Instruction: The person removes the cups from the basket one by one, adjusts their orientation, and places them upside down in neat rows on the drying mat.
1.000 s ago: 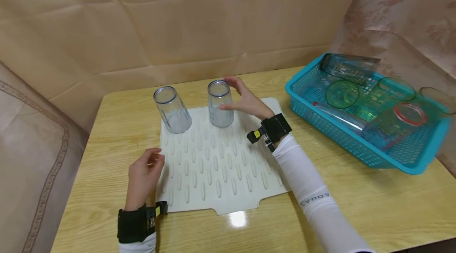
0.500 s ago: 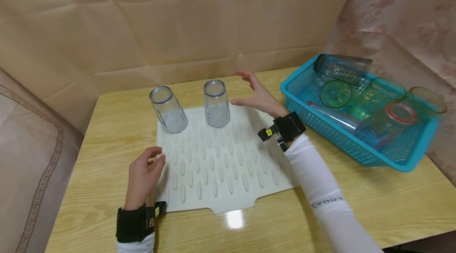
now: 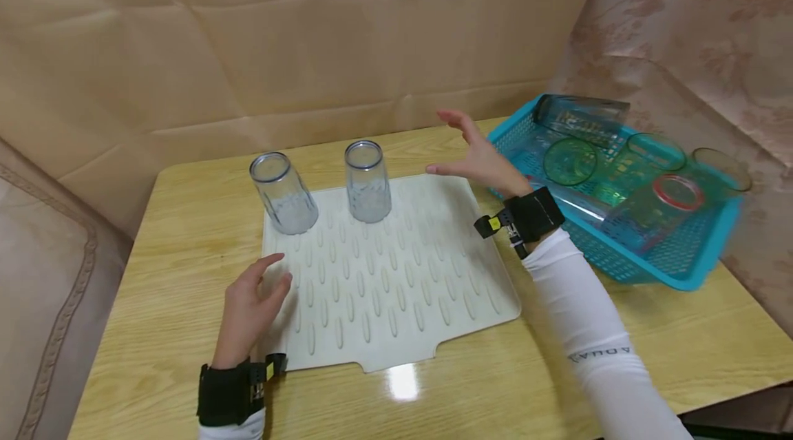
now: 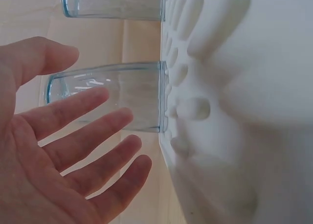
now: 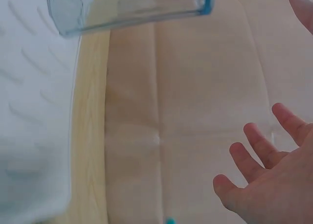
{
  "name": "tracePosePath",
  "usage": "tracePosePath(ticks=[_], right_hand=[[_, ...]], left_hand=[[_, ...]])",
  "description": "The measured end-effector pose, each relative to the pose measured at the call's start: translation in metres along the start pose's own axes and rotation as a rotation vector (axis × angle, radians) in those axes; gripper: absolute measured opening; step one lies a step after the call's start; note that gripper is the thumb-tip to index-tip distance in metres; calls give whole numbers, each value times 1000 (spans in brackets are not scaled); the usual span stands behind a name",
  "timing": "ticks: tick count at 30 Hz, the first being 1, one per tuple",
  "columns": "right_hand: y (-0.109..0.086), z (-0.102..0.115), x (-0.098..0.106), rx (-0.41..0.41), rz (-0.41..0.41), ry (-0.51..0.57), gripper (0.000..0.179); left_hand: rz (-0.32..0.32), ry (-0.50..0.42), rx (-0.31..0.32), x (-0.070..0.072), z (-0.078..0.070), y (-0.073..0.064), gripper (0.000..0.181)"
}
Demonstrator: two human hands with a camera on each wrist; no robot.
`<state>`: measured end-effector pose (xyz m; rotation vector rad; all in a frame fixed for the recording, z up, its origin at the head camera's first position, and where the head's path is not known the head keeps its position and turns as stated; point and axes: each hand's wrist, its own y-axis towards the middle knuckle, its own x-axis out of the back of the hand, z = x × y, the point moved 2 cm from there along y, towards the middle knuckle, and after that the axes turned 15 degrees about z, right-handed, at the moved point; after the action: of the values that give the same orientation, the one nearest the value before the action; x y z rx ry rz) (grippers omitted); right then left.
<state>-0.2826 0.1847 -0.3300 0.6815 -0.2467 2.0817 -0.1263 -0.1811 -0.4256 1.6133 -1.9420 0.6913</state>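
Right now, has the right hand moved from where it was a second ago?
Yes: against the mat, the right hand has moved rightward, away from the right glass and toward the basket.

Creased tan backdrop sheet [image 3: 297, 34] behind light-yellow wood-grain table [image 3: 155, 275]; pink floral-print drape [image 3: 694, 47] at right; white glare spot [image 3: 403, 383] on table's near side.

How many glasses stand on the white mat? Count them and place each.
2. On the white mat, one glass stands at its far left corner, the other glass to the right of it, near the far edge. None looks hidden.
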Motion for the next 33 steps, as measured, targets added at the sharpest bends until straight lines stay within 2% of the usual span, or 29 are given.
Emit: tracePosePath(ticks=[6, 15, 22, 27, 33], right_hand=[[-17, 4, 24, -56, -23, -41, 91], [-52, 4, 77, -146, -73, -121, 96], [-83, 1, 107, -236, -88, -204, 94], [-99, -7, 124, -272, -98, -203, 92], [-119, -23, 143, -334, -123, -167, 87]], left_hand=[[21, 4, -21, -2, -1, 1, 39], [41, 0, -29, -4, -5, 1, 40], [75, 7, -38, -7, -11, 1, 40], [112, -3, -13, -8, -15, 3, 41], [114, 14, -27, -9, -17, 3, 42]])
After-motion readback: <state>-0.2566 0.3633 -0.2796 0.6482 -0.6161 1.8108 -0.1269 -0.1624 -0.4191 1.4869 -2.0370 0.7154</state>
